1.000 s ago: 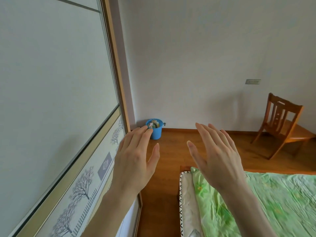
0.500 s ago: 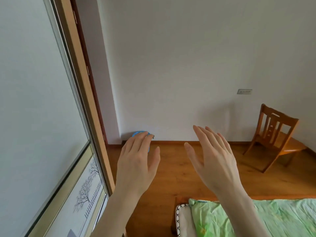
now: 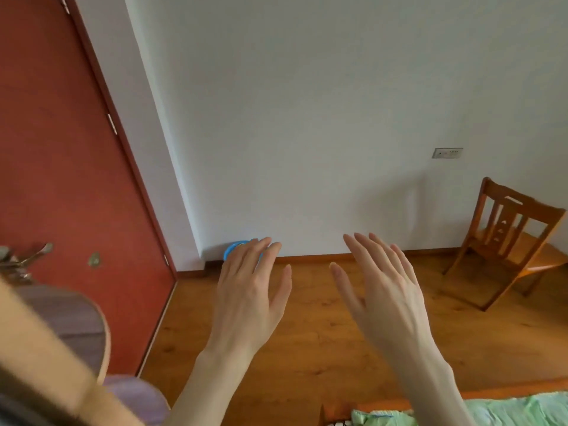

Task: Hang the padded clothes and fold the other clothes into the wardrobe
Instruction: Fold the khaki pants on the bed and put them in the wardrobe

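Blue bucket (image 3: 232,249) mostly hidden behind left hand (image 3: 249,298); bed (image 3: 507,408) cut off at btm edge.

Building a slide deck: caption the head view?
Both hands, left and right, raised open and empty before a red door and wooden chair.

The door (image 3: 61,167) fills the left of the frame, its handle (image 3: 26,259) at the far left edge, midway down. Right of the door, the wall (image 3: 307,118) spans the upper frame, with a wall socket (image 3: 447,152) at right of centre. A bucket (image 3: 233,249) stands on the floor (image 3: 322,348) against the wall in the corner near the door, partly hidden behind the left hand (image 3: 249,296). The right hand (image 3: 384,290) is raised beside it at centre frame, the two apart. A chair (image 3: 510,241) stands at the right edge near the wall. The bed (image 3: 461,408) lies along the lower right edge.
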Motion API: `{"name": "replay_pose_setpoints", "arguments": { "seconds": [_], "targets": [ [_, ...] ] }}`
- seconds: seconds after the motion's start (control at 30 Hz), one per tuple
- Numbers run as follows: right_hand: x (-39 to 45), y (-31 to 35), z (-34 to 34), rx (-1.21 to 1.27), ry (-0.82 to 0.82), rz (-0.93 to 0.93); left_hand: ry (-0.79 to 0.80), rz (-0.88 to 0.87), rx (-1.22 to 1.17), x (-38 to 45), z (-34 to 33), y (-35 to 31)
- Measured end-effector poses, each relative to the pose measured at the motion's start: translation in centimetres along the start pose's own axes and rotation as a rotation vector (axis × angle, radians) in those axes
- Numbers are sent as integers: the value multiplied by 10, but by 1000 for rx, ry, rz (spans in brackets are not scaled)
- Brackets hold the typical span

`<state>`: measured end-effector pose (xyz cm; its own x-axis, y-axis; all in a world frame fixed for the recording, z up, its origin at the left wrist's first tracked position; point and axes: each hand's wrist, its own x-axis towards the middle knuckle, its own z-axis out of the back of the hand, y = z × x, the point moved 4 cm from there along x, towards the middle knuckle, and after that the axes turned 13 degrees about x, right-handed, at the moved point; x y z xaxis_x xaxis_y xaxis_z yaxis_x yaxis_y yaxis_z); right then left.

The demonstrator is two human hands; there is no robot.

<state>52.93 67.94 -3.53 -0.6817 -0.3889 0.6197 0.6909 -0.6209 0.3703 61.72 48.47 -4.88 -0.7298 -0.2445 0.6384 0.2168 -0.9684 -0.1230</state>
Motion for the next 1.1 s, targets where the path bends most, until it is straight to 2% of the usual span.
{"name": "replay_pose_setpoints", "arguments": {
  "seconds": [0.23, 0.57, 1.1],
  "targets": [
    [101, -88, -63, -28, -64, -98, 0, -112, -41, 129, -105, -4],
    [209, -212, -87, -129, -149, -249, 31, -274, -137, 281, -234, -62],
    [299, -423, -78, -492, -293, -688, 89, -655, -509, 474, -456, -237]
  ]
}}
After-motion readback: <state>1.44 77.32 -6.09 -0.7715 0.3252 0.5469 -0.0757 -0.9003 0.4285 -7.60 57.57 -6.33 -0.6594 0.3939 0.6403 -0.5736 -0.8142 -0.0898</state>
